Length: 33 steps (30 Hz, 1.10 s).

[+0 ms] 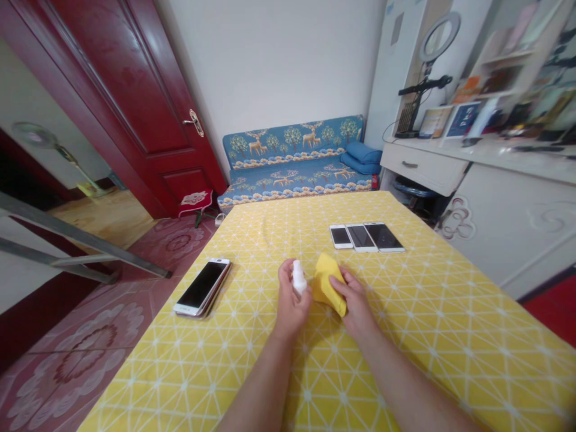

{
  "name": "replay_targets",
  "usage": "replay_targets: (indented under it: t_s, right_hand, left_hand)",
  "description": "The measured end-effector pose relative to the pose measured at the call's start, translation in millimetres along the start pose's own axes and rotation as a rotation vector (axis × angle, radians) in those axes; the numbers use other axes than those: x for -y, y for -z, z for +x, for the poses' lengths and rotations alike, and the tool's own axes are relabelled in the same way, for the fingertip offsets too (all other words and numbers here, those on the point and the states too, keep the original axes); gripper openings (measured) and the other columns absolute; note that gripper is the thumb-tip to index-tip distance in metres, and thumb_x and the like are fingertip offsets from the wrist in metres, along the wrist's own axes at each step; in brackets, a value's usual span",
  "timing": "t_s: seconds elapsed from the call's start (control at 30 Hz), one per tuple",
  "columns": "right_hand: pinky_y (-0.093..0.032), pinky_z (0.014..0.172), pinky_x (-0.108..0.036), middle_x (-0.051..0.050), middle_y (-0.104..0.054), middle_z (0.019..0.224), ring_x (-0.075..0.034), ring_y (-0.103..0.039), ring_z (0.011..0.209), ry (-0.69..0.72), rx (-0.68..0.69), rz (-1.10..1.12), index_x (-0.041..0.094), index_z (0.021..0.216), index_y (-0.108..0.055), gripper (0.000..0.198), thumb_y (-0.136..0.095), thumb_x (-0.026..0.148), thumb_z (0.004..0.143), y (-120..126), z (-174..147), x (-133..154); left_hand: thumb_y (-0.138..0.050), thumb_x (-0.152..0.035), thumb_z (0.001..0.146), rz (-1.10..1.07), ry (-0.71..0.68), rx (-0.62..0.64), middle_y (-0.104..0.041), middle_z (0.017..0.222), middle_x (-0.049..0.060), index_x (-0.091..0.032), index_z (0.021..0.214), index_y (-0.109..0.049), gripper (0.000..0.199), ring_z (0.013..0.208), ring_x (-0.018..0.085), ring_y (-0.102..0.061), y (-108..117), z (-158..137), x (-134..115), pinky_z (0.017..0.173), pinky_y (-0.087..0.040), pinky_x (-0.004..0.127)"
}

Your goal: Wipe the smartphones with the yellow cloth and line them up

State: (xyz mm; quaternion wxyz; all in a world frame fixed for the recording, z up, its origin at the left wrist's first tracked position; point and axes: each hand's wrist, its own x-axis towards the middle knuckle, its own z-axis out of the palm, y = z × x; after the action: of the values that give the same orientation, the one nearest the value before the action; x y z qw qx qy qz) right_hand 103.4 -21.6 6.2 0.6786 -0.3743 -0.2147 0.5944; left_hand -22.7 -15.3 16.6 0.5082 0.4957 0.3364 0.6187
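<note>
My left hand (291, 300) is wrapped round a small white spray bottle (298, 277), its top pointing up and away from me. Beside it, my right hand (357, 303) grips a folded yellow cloth (330, 282) with the thumb on top. Bottle and cloth are close together but apart, over the middle of the table. Beyond my right hand lie three white-framed phones with dark screens: a small one (341, 237), a middle one (361, 237) and a larger one (384, 237). To the left rests a stack of phones (203, 288), a white one on top.
A yellow patterned cloth covers the table (252, 372). Behind it stands a blue sofa (288, 159) with deer prints. At the right, a white dresser (423, 168) carries a ring light (441, 36) and bottles. A red door (135, 90) and a small red stool (196, 201) are at the left.
</note>
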Motion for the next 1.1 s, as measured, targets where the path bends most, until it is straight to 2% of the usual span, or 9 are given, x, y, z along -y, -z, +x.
replay_targets:
  t_s: [0.07, 0.2, 0.33, 0.43, 0.57, 0.77, 0.97, 1.1]
  right_hand:
    - [-0.05, 0.072, -0.029, -0.002, -0.073, 0.096, -0.021, -0.067, 0.082, 0.009, 0.026, -0.016, 0.022, 0.106, -0.065, 0.047, -0.079, 0.026, 0.061, -1, -1, 1]
    - [-0.05, 0.078, -0.031, -0.004, -0.072, 0.105, -0.023, -0.066, 0.092, 0.003, 0.071, -0.036, 0.022, 0.109, -0.065, 0.05, -0.077, 0.024, 0.06, -3, -3, 2]
    - [-0.051, 0.079, -0.032, -0.003, -0.072, 0.102, -0.023, -0.067, 0.092, -0.002, 0.117, -0.034, 0.024, 0.107, -0.068, 0.046, -0.074, 0.02, 0.061, -4, -2, 1]
    - [-0.052, 0.078, -0.03, -0.001, -0.072, 0.102, -0.023, -0.065, 0.097, 0.007, 0.073, -0.035, 0.025, 0.1, -0.07, 0.043, -0.072, 0.015, 0.058, -2, 0, -1]
    - [-0.053, 0.075, -0.029, -0.002, -0.073, 0.101, -0.023, -0.066, 0.096, 0.002, 0.027, -0.03, 0.024, 0.101, -0.07, 0.045, -0.072, 0.014, 0.057, 2, 4, 2]
    - [-0.054, 0.072, -0.033, -0.003, -0.074, 0.095, -0.024, -0.069, 0.082, -0.018, 0.025, -0.029, 0.022, 0.104, -0.068, 0.049, -0.073, 0.017, 0.056, 8, 8, 10]
    - [-0.053, 0.077, -0.033, -0.003, -0.074, 0.094, -0.024, -0.068, 0.088, 0.018, 0.007, -0.042, 0.022, 0.103, -0.068, 0.047, -0.073, 0.019, 0.056, 10, 11, 11]
    - [-0.052, 0.079, -0.033, -0.002, -0.074, 0.092, -0.025, -0.068, 0.091, 0.018, 0.01, -0.038, 0.023, 0.103, -0.068, 0.047, -0.073, 0.021, 0.056, 10, 11, 11]
  left_hand:
    - [-0.068, -0.014, 0.071, 0.01, -0.024, 0.012, -0.053, 0.111, 0.005, -0.025, 0.124, -0.046, 0.059, 0.096, 0.017, -0.052, 0, -2, -2, 0.081, -0.042, 0.025]
    - [-0.065, -0.01, 0.07, 0.006, -0.068, 0.01, -0.054, 0.111, 0.007, -0.022, 0.122, -0.051, 0.054, 0.102, 0.021, -0.051, 0, -4, -7, 0.085, -0.041, 0.029]
    - [-0.062, -0.012, 0.073, 0.246, -0.188, 0.097, -0.057, 0.109, 0.007, -0.021, 0.123, -0.051, 0.053, 0.097, 0.021, -0.053, 1, -7, -8, 0.087, -0.039, 0.03]
    - [-0.059, -0.014, 0.076, 0.409, -0.225, 0.2, -0.059, 0.106, 0.005, -0.022, 0.122, -0.049, 0.048, 0.086, 0.018, -0.055, 1, -8, -7, 0.08, -0.041, 0.029]
    - [-0.056, -0.02, 0.081, 0.526, -0.164, 0.303, -0.061, 0.093, 0.002, -0.022, 0.122, -0.047, 0.042, 0.069, 0.014, -0.053, 0, -9, -7, 0.067, -0.039, 0.026]
    - [-0.054, -0.022, 0.081, 0.523, -0.075, 0.311, -0.062, 0.084, 0.0, -0.022, 0.121, -0.045, 0.041, 0.067, 0.015, -0.052, 0, -6, -9, 0.063, -0.038, 0.025]
    - [-0.054, -0.023, 0.079, 0.516, -0.031, 0.325, -0.054, 0.069, -0.004, -0.023, 0.118, -0.046, 0.04, 0.057, 0.012, -0.045, 0, -4, -9, 0.054, -0.033, 0.022]
    - [-0.053, -0.023, 0.079, 0.522, -0.023, 0.337, -0.052, 0.067, -0.005, -0.023, 0.117, -0.046, 0.039, 0.056, 0.011, -0.044, 0, -3, -10, 0.054, -0.032, 0.022]
